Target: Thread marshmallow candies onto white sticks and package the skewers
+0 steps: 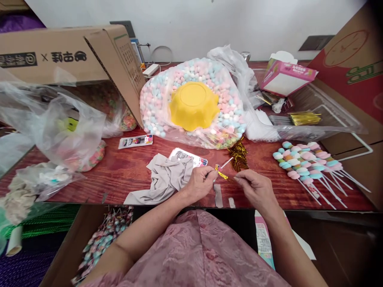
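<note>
My left hand (201, 182) is closed in a pinch above the table's front edge. A thin white stick (227, 162) pokes up from its fingertips, with a shiny gold strip (221, 173) at its base. Whatever sits inside the fist is hidden. To the right, my right hand (256, 187) also pinches, its fingertips close to the strip's end; what they hold is too small to make out. A bunch of gold metallic ties (238, 153) lies just behind the hands. Marshmallow skewers (308, 161) on white sticks are piled at the right.
Behind stands a large bag of pastel marshmallows (155, 95) with a yellow bowl (194, 105) upside down on it. A grey cloth (170, 175) lies left of my hands. A cardboard box (98, 52) stands left, a clear plastic tray (335, 115) right. More wrapped sweets (104, 239) are below the table.
</note>
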Available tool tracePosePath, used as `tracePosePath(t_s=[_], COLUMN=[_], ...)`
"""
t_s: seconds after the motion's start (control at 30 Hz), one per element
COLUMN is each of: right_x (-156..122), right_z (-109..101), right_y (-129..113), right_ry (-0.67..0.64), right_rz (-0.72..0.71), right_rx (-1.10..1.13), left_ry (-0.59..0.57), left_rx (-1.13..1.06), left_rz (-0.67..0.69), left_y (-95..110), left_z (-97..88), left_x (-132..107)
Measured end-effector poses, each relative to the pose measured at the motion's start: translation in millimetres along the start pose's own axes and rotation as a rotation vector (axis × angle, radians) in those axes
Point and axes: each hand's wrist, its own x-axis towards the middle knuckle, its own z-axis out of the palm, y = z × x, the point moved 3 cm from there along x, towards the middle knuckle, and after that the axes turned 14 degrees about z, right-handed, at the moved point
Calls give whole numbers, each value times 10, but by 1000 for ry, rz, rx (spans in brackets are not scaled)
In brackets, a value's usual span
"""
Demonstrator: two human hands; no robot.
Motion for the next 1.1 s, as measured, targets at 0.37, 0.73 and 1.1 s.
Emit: tracePosePath(t_s=[0.37, 0.73, 1.1], right_x=[100, 29, -22], right_z=[130, 209, 369], right_y=[100, 70, -241], right_ry=[-115, -288, -260], right_rz=[260, 328, 77], right_rx=[448, 670, 317], left_ry=[-37, -83, -150], left_rx=[-49, 85, 182], left_rz=[-135, -105, 15], left_y=[-134, -112, 128], left_z=[182, 217, 60], left_x=[102, 89, -103])
